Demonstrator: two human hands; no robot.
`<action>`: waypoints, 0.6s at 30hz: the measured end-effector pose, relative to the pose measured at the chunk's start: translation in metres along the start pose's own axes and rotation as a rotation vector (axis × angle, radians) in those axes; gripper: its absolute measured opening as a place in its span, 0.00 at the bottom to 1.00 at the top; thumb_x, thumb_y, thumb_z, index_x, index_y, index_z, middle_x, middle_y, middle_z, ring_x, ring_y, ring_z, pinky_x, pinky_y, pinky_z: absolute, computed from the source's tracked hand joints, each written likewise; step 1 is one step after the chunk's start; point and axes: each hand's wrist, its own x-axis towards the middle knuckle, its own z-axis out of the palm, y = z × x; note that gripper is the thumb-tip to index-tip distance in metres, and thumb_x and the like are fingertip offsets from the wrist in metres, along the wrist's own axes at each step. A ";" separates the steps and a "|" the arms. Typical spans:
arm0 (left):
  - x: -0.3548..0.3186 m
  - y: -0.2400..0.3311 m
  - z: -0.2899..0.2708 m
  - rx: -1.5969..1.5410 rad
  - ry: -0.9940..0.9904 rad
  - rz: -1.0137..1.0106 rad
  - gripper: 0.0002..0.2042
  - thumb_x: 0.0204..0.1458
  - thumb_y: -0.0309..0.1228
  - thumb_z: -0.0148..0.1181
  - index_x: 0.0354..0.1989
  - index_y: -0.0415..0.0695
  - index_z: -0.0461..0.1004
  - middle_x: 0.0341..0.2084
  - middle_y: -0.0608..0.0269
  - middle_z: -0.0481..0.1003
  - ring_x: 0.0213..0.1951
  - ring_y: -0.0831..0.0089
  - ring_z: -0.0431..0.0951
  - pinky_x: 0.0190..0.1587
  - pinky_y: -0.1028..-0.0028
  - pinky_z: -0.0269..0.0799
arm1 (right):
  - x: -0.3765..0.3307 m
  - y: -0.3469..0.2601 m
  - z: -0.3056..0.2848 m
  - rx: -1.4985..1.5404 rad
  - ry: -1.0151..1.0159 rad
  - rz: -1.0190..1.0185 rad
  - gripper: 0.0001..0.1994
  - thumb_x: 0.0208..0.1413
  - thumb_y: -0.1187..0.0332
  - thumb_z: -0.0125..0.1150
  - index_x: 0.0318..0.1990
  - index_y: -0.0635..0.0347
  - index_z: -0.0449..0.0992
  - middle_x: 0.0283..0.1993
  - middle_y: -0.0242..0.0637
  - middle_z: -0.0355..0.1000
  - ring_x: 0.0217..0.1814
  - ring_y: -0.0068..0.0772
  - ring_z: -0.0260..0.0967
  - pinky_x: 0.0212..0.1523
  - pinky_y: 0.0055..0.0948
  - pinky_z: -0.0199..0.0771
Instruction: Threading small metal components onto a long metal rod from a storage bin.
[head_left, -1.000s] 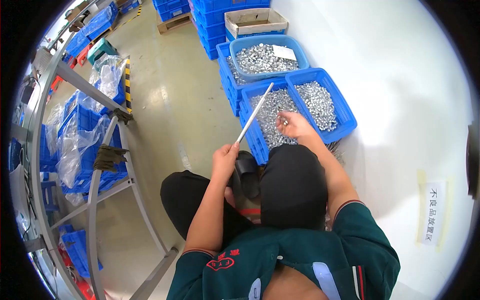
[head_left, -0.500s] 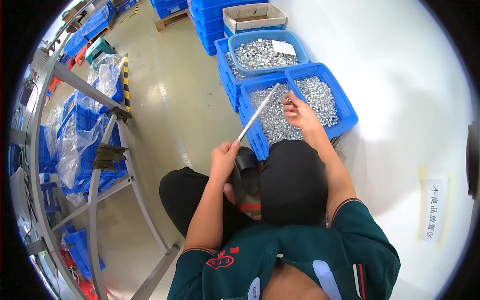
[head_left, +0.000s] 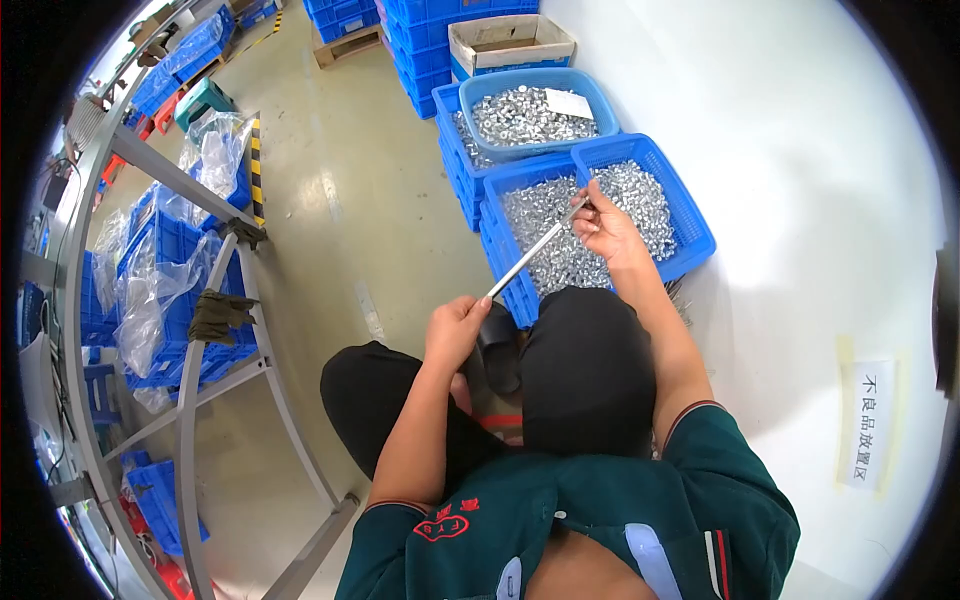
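Observation:
In front of my knees, my left hand (head_left: 457,328) is closed round the near end of a thin, straight metal rod (head_left: 524,262). The rod slants up and to the right over a blue crate (head_left: 492,190) of small silvery metal pieces (head_left: 560,260). At its far tip, my right hand (head_left: 606,226) is closed in a pinch, thumb and fingers touching the rod's end. A small shiny metal piece showed in those fingers a moment ago; now they mostly hide it. Beside them sits a blue basket (head_left: 693,251) of similar pieces (head_left: 648,205).
A lighter blue basin (head_left: 611,128) of metal pieces, with a white paper (head_left: 568,103) on top, stands behind. Beyond it is an open carton (head_left: 510,60). A white wall (head_left: 780,260) runs along the right; a grey metal frame (head_left: 185,440) stands at left.
The rod's far end has swung right and down to meet my right hand's fingers, which were apart from it before. My left hand has shifted slightly right and down.

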 end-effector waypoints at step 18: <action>0.004 -0.002 0.000 -0.046 0.027 0.000 0.18 0.50 0.41 0.55 0.20 0.38 0.69 0.11 0.71 0.60 0.17 0.83 0.61 0.19 0.77 0.63 | 0.004 -0.001 -0.014 -0.185 0.073 -0.001 0.07 0.53 0.71 0.52 0.36 0.67 0.68 0.29 0.37 0.66 0.25 0.24 0.63 0.20 0.18 0.64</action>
